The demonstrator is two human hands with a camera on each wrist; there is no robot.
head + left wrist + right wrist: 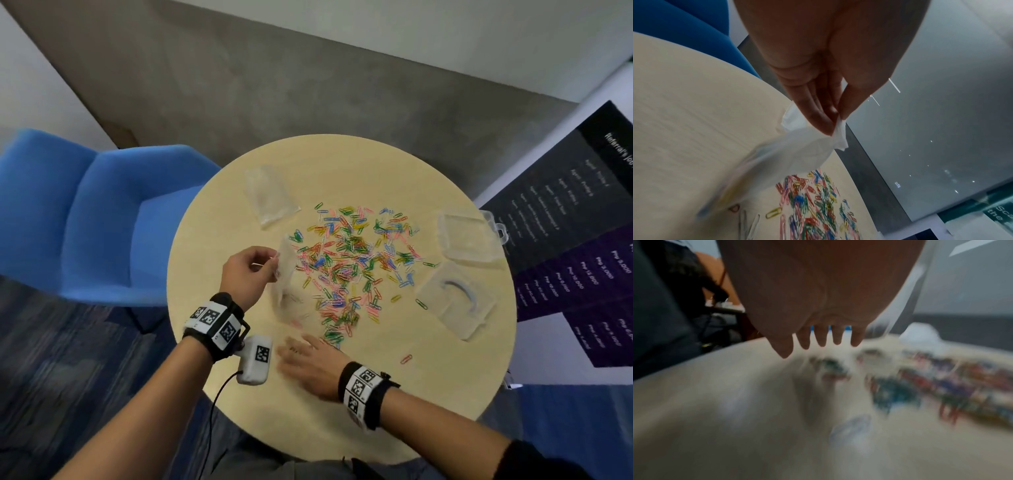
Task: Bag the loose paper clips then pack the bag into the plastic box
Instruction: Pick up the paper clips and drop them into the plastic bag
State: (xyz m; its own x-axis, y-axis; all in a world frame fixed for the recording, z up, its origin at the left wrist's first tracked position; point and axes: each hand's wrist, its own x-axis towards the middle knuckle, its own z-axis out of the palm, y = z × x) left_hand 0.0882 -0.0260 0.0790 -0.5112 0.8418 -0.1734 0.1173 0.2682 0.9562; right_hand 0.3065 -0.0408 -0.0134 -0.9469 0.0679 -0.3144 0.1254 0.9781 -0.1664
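My left hand [247,270] pinches the top edge of a clear bag [286,274] between thumb and fingers [813,110] — I hold it up by the lip so the mouth hangs over the clips [352,263] and the bottom can droop toward the counter [342,164]. A few clips look to be inside already, near the bottom, but it's blurry, so can't say for sure.

My right hand [308,363] is flat and spread, fingers [821,337] straight, holding nothing. It's low over the counter by the near edge of the pile — I think it's placed there to sweep or scoop clips toward the bag mouth. It's smeared in both views, so can't tell if it touches the counter.

Most clips are loose in the middle of the counter, so bagging has barely begun imo.

A spare bag [270,193] lies flat at the far side, out of the way. The box [467,236] sits on the right edge w/ its lid [454,301] lying just beside it — open and near, ready for the full bag later.

Next I'd keep the bag mouth wide, else clips slide past it.
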